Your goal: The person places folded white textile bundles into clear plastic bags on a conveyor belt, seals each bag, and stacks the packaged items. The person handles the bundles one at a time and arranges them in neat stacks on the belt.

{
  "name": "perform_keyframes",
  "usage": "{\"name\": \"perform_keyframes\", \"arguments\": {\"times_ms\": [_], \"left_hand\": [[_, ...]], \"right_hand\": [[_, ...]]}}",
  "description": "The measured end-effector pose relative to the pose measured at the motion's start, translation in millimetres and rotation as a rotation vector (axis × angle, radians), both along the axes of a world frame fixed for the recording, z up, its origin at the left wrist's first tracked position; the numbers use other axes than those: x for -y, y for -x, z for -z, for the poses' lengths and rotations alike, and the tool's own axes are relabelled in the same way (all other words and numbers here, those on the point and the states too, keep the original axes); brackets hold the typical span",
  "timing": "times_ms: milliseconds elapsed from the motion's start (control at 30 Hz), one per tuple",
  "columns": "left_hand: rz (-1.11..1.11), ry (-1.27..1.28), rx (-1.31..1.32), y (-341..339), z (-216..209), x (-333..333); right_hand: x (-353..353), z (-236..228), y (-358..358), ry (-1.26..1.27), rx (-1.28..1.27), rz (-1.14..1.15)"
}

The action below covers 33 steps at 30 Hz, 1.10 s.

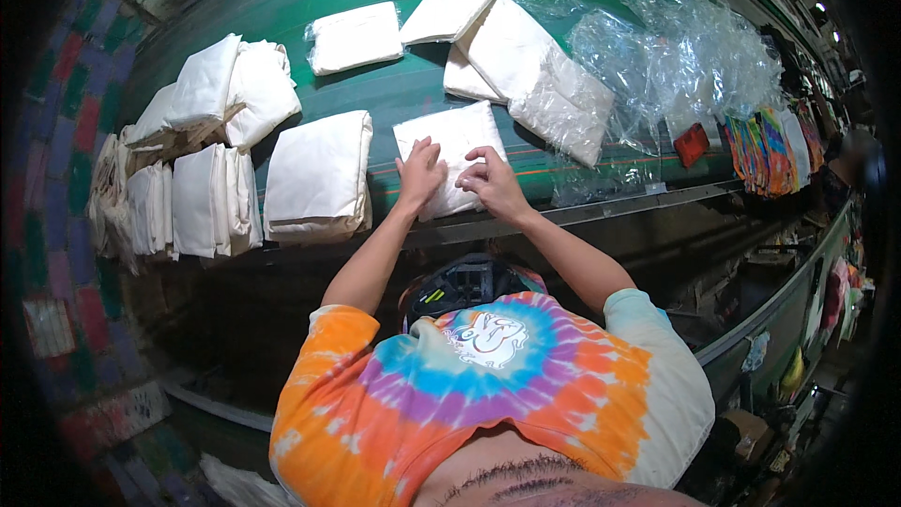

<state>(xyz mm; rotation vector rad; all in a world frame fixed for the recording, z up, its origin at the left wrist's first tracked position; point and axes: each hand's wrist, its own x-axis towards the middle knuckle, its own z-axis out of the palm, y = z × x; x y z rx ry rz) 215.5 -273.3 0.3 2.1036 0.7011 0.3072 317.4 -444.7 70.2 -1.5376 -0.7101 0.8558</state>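
Note:
In front of me lies a flat white folded cloth bundle [453, 127], apparently in a clear plastic bag. My left hand [422, 172] rests on its left part, fingers stretched and thumb apart. My right hand [495, 185] is over its right part, fingers bent but spread, with no hold on anything visible. Just left of it stands a thick stack of folded white cloth [317, 169]. Beyond my hands are a bagged white bundle [355, 39] and a heap of overlapping white packages [511, 47], some in shiny clear plastic.
Several more folded white cloth piles [211, 103] fill the left end of the green surface [272, 9]. Loose clear plastic bags [676, 47] heap at the right, near a small red item [692, 145] and multicoloured tie-dyed cloth [765, 150]. A dark metal edge [563, 222] runs along the front.

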Motion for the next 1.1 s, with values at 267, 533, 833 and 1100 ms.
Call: {"name": "perform_keyframes", "arguments": {"times_ms": [267,533,833,1100], "left_hand": [[0.359,0.560,0.041,24.3,-53.3,14.2],[0.099,1.118,0.223,20.4,-36.5,15.3],[0.182,1.137,0.302,13.8,-53.6,11.4],[0.227,1.035,0.264,12.1,-62.4,15.9]], "right_hand": [[16.2,-5.8,-7.7,-0.033,0.174,0.047],[15.5,-11.1,-16.4,-0.164,0.631,0.142],[20.6,-26.1,-11.2,-0.130,1.035,0.123],[11.5,-29.5,-18.4,-0.186,0.812,0.139]]}}
